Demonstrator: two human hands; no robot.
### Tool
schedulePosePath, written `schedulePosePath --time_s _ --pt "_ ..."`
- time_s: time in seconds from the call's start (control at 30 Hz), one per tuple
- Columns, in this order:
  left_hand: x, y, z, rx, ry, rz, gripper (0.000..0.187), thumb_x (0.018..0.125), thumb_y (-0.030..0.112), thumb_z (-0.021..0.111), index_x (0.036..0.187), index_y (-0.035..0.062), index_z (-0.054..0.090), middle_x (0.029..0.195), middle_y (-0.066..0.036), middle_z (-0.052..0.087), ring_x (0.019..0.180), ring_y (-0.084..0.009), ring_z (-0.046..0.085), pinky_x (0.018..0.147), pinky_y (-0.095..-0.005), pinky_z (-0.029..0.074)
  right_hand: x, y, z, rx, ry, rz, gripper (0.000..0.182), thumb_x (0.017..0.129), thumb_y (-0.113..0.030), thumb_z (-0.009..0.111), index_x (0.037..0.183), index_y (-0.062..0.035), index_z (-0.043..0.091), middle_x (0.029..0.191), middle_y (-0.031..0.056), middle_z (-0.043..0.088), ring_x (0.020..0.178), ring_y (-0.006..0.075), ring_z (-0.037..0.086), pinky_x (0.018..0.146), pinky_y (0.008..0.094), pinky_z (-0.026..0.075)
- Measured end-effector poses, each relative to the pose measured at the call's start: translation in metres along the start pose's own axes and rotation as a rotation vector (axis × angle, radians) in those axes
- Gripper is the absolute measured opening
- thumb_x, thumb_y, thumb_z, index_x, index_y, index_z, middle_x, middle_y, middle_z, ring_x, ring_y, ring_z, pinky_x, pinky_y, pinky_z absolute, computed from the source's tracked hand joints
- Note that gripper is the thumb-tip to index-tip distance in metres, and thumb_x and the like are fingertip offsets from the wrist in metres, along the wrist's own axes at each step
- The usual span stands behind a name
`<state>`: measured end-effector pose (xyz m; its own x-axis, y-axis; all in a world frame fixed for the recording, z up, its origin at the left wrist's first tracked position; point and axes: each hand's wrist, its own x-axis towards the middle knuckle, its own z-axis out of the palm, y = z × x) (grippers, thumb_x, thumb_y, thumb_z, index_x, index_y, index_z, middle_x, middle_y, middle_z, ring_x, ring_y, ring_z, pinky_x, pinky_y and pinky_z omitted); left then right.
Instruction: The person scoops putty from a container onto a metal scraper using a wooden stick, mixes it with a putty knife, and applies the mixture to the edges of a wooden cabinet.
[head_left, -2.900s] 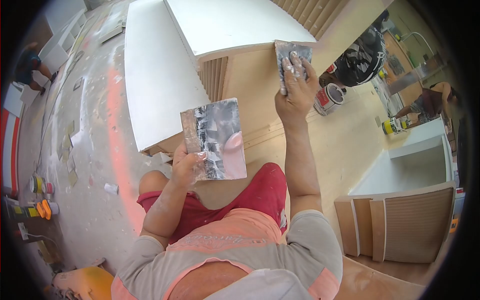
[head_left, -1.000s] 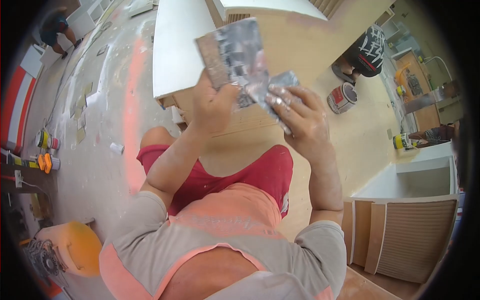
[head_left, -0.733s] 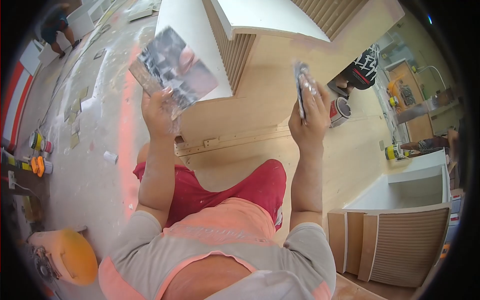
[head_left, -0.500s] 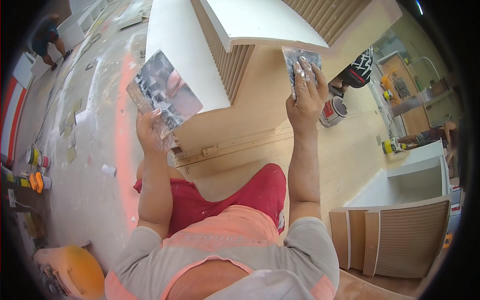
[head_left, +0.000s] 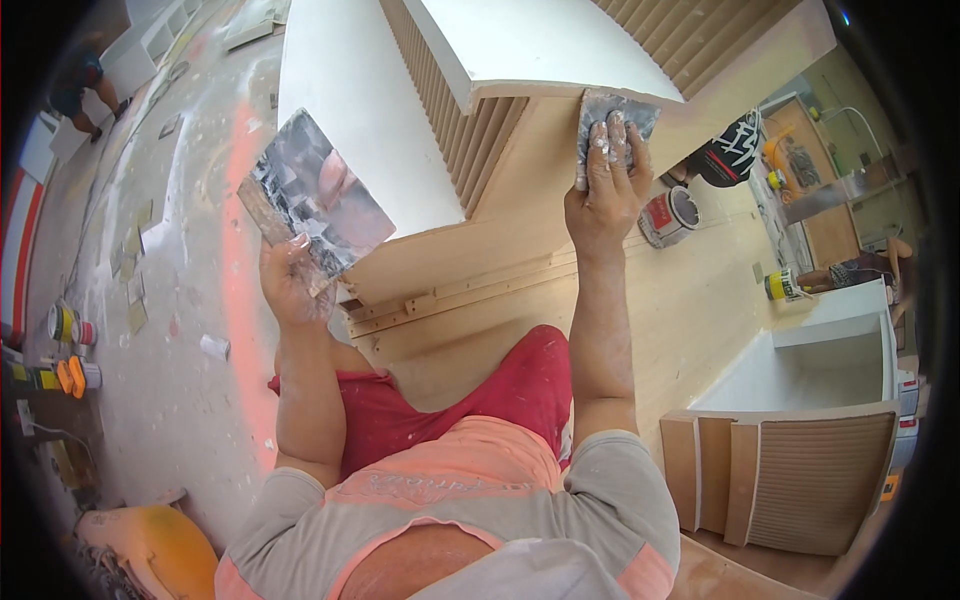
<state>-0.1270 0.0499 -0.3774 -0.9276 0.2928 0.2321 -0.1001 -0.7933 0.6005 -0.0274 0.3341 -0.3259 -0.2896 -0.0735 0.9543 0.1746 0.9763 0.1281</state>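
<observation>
My left hand (head_left: 292, 282) is closed around the wooden handle of a wide putty knife (head_left: 350, 205). Its shiny metal blade is smeared with pale filler and tilts up to the right, apart from the furniture. My right hand (head_left: 607, 200), filler on its fingertips, grips a second putty knife (head_left: 592, 110), with fingers lying along the blade. That blade's top edge is at the underside edge of a white panel (head_left: 550, 45) on a large wooden furniture piece; whether it touches is hard to tell. The second knife's handle is hidden by my hand.
A bucket (head_left: 668, 218) with a red label stands right of my right hand, near a person in a black cap (head_left: 735, 150). A fluted cabinet (head_left: 820, 480) is at lower right. Other people work at far left and far right. An orange machine (head_left: 160, 545) sits at lower left.
The furniture sits slightly farther right in view. My right hand and its knife have shifted slightly along the panel edge; the left knife remains held in much the same pose.
</observation>
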Motion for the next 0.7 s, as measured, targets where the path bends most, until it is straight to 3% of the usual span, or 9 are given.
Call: schedulePosePath --time_s 0.2,0.43,0.53,0.63,0.7 --pt "0.002 -0.003 -0.006 0.003 -0.021 -0.015 0.051 0.075 0.006 0.041 0.124 -0.0024 0.033 0.113 -0.015 0.049 0.101 -0.0257 0.053 0.084 -0.0383 0.047 0.000 -0.006 -0.037 0.084 -0.242 0.047 0.046 0.059 0.007 0.057 0.103 -0.0047 0.061 0.111 0.0112 0.058 0.106 0.0308 0.048 0.091 0.0434 0.034" --pt "0.002 -0.004 -0.002 0.016 0.000 0.018 0.050 0.075 0.007 0.041 0.123 -0.0031 0.033 0.111 -0.015 0.050 0.100 -0.0258 0.054 0.083 -0.0378 0.049 0.011 -0.026 -0.021 0.088 -0.092 0.039 0.046 0.060 0.006 0.057 0.104 -0.0057 0.061 0.112 0.0102 0.057 0.107 0.0312 0.047 0.091 0.0434 0.034" --pt "0.002 -0.001 0.001 -0.035 -0.030 0.031 0.049 0.075 0.008 0.041 0.122 -0.0033 0.034 0.109 -0.015 0.051 0.096 -0.0250 0.056 0.076 -0.0350 0.052 0.000 -0.024 0.001 0.062 -0.005 0.009 0.043 0.063 0.005 0.058 0.105 -0.0064 0.061 0.112 0.0100 0.057 0.108 0.0315 0.047 0.091 0.0435 0.033" --pt "0.003 -0.002 -0.006 -0.033 -0.024 0.038 0.049 0.075 0.008 0.041 0.122 -0.0036 0.034 0.108 -0.015 0.051 0.090 -0.0242 0.058 0.067 -0.0318 0.054 -0.006 -0.027 -0.001 0.041 -0.045 0.024 0.041 0.065 0.003 0.059 0.104 -0.0068 0.061 0.112 0.0100 0.057 0.109 0.0317 0.046 0.092 0.0436 0.032" --pt "0.004 -0.002 -0.007 -0.020 -0.043 0.029 0.049 0.074 0.008 0.041 0.122 -0.0037 0.034 0.108 -0.016 0.051 0.088 -0.0244 0.059 0.062 -0.0304 0.055 -0.005 -0.028 -0.018 0.068 -0.179 0.016 0.041 0.064 0.002 0.059 0.104 -0.0058 0.061 0.112 0.0105 0.057 0.108 0.0323 0.046 0.092 0.0437 0.032"
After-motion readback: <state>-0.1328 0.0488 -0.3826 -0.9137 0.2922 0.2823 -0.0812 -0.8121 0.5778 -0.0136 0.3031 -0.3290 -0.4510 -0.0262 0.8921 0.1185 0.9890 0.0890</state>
